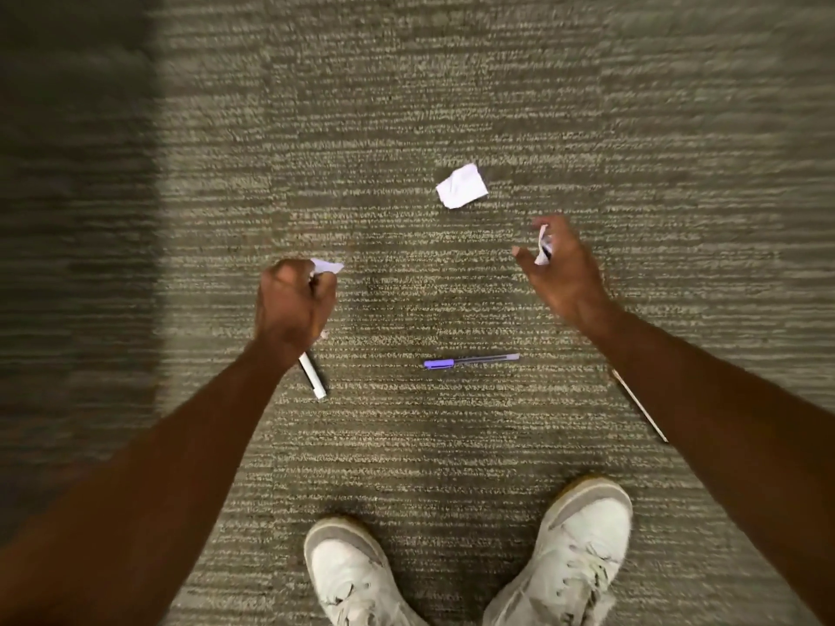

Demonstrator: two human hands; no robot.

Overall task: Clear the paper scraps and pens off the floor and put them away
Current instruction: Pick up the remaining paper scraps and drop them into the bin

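Observation:
My left hand (pixel 293 305) is closed in a fist around a white pen (pixel 312 375), which sticks out below the wrist, and a paper scrap (pixel 327 266) that pokes out above the knuckles. A small crumpled scrap (pixel 542 248) sits in my right hand (pixel 560 273), whose thumb and fingers are partly spread. A crumpled white paper scrap (pixel 462 186) lies on the carpet just beyond both hands. A pen with a purple cap (pixel 471 361) lies flat on the carpet between my arms. A thin pencil-like stick (pixel 641 406) lies partly hidden under my right forearm.
The floor is grey-beige striped carpet (pixel 452 83). A darker shadowed strip (pixel 68 173) runs down the left side. My two white sneakers (pixel 357 576) (pixel 574 553) stand at the bottom of the view, toes pointing toward the pen.

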